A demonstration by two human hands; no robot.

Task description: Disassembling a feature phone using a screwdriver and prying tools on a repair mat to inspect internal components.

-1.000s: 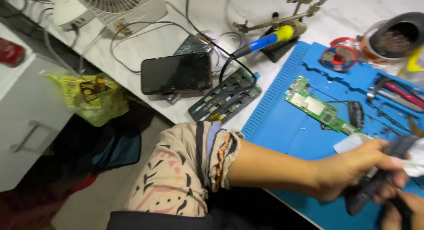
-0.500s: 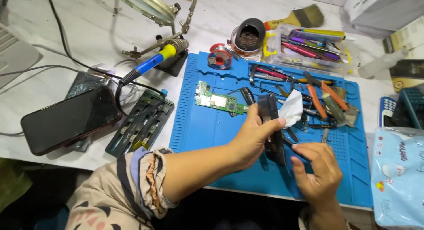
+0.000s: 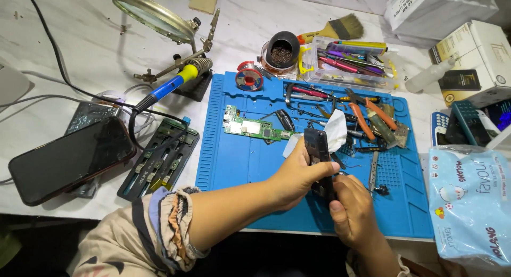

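Note:
My left hand grips a dark phone body upright over the blue work mat, thumb on its side. My right hand closes on the lower end of the same phone body from below. A white tissue lies just behind the phone. A green circuit board rests on the mat to the left of my hands.
Pliers, tweezers and small tools crowd the mat's right side. A soldering iron on its stand with a magnifier sits at the back left. A black phone and a tool tray lie left; a plastic packet lies right.
The view swung from the table's left side onto the blue mat. My hands with the phone body now sit centred, and my right hand has closed on its lower end.

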